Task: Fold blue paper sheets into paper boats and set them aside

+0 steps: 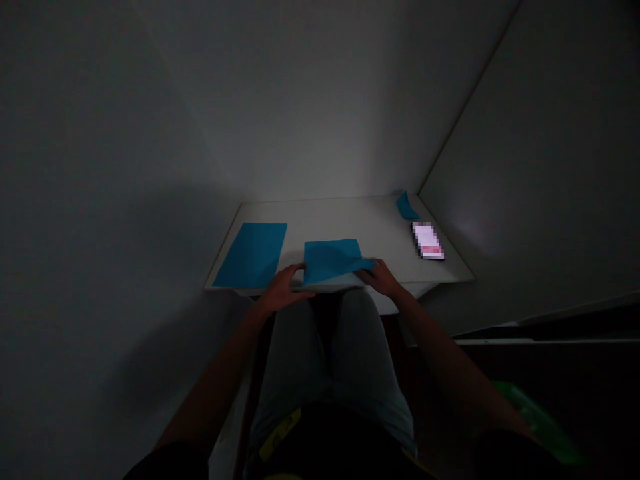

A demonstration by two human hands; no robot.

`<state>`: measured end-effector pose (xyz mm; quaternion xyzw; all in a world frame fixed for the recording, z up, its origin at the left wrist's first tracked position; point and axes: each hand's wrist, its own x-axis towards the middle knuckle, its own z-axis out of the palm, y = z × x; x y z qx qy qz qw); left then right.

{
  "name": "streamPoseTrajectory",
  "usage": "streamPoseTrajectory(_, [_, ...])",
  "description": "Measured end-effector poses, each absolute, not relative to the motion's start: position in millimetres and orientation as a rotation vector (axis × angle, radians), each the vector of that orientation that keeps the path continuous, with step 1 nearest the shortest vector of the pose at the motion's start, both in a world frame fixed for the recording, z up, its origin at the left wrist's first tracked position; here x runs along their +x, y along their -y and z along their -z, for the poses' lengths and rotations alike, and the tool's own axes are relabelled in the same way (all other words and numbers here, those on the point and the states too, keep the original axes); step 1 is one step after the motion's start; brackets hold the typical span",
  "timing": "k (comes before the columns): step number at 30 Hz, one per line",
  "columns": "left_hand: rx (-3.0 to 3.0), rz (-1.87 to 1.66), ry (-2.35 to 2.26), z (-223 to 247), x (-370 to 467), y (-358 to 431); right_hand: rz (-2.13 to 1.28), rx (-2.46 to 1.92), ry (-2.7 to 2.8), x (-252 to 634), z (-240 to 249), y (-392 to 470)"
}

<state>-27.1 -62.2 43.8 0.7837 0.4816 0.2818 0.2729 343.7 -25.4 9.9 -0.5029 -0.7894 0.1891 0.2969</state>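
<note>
Right hand (383, 279): fingers closed on the near right corner of the middle blue sheet (331, 259); the corner is lifted and creased, with fingertips beneath it. Exact thumb placement hard to read in the dim light. The bulk of the sheet extends leftward and away from this grip, its far part lying on the white tabletop (340, 217), its near edge running on a slant toward the front edge.

Left hand (283, 289): grasping nothing; thumb and fingers spread apart, fingertips at the left edge of the same sheet. Whether they touch it, cannot tell. The sheet thus sits between the two hands.

Left of the middle sheet, apart from it: a flat blue sheet (253, 255), near the left end of the tabletop, its near right corner just beside the left hand.

Right of the right hand, well apart: a phone (427, 241) with lit screen, its display pixelated. Just beyond the phone, near the far right corner: a small blue piece (406, 207), bent, one part raised.

Below the front edge: the person's legs in jeans (295, 347). Lower right, on the dark floor: a green object (537, 420), blurred, identity unclear.
</note>
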Motion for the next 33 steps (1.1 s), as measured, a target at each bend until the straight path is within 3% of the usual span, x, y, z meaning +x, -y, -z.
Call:
streamPoseTrajectory(11, [1.988,-0.807,-1.747,-12,13,22,-0.761,-1.392,1.874,339,-8,14])
streamPoseTrajectory(21, [1.941,-0.922,-1.907,-9,24,28,-0.301,-1.403,1.922,337,12,13])
streamPoseTrajectory(28, [2.291,-0.744,-1.590,-13,62,27,-0.205,-1.426,2.295,326,6,25])
streamPoseTrajectory(33, [2.384,-0.580,-1.614,-4,82,19,-0.127,-1.473,2.358,322,2,35])
